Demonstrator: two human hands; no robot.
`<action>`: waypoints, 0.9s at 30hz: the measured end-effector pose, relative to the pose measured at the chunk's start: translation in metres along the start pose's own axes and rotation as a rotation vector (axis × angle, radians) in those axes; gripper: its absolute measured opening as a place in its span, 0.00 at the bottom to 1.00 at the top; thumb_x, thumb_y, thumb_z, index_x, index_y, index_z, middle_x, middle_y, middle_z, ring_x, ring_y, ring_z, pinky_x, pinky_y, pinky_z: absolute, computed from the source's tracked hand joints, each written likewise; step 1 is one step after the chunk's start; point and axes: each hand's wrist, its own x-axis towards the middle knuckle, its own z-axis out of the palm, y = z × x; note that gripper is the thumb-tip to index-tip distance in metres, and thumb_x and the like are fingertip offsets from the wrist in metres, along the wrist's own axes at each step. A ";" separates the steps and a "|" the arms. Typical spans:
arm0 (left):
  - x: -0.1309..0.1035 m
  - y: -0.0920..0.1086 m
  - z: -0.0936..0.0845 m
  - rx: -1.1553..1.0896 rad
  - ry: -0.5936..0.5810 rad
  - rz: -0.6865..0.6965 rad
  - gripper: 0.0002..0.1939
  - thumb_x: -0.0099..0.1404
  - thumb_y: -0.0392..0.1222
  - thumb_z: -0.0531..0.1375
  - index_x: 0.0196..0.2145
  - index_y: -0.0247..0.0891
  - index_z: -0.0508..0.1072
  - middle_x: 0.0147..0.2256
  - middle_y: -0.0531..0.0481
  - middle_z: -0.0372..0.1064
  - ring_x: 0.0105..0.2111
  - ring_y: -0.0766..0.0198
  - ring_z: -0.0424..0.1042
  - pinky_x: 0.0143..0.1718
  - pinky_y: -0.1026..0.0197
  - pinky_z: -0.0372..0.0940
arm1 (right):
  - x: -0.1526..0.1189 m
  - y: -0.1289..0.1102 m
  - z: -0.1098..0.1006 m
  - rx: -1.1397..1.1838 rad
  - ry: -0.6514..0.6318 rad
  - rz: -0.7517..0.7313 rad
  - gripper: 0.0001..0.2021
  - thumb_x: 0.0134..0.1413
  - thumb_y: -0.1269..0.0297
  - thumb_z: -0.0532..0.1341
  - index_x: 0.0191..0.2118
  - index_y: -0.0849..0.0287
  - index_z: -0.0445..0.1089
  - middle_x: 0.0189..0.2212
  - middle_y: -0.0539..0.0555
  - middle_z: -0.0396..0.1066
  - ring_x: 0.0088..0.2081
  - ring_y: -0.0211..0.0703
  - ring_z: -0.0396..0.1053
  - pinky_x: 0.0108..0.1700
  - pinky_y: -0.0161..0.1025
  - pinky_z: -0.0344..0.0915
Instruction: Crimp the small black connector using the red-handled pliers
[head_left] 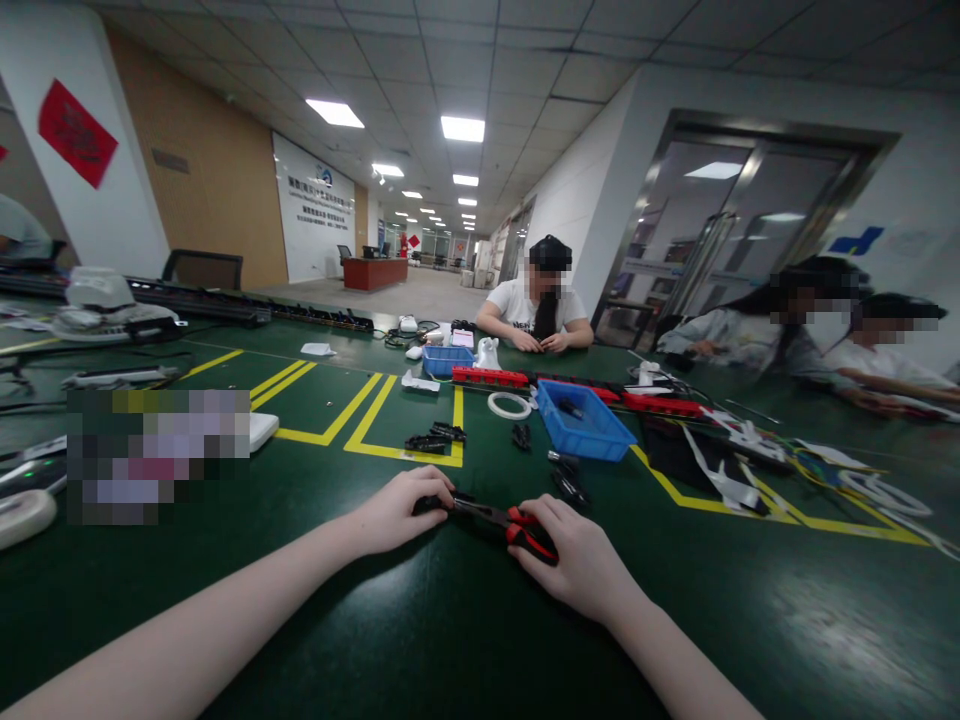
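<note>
My right hand is closed round the red and black handles of a pair of pliers. The jaws point left and meet a small black part that my left hand pinches. Most of that part is hidden by my fingers, so its exact kind is unclear. Beyond my hands lie small black pieces inside a yellow-taped box, a black piece beside them, and more black pieces with metal ends nearer my right hand.
A blue tray holding a dark item stands behind the right hand, with a white tape ring and red strips near it. Across the green table sits a person; more people are at right. Cables and white strips lie right.
</note>
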 end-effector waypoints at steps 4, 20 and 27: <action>0.000 0.002 -0.001 0.005 -0.007 -0.004 0.06 0.67 0.33 0.60 0.41 0.37 0.75 0.50 0.44 0.69 0.51 0.56 0.70 0.55 0.51 0.65 | 0.000 -0.003 -0.001 -0.015 0.004 -0.004 0.16 0.57 0.57 0.62 0.49 0.57 0.68 0.44 0.58 0.73 0.44 0.50 0.73 0.44 0.46 0.71; 0.000 0.001 -0.002 0.017 -0.032 0.005 0.08 0.67 0.33 0.60 0.43 0.38 0.76 0.51 0.44 0.69 0.52 0.56 0.70 0.57 0.51 0.64 | -0.002 0.001 -0.006 -0.052 0.019 -0.033 0.16 0.56 0.58 0.62 0.49 0.56 0.68 0.44 0.57 0.73 0.43 0.50 0.73 0.43 0.45 0.71; 0.000 0.002 -0.002 0.009 -0.026 -0.005 0.08 0.67 0.33 0.60 0.43 0.39 0.76 0.51 0.45 0.69 0.52 0.56 0.70 0.57 0.50 0.65 | -0.003 -0.001 -0.005 -0.053 0.016 -0.042 0.16 0.56 0.58 0.62 0.49 0.55 0.69 0.43 0.57 0.73 0.43 0.49 0.73 0.43 0.44 0.72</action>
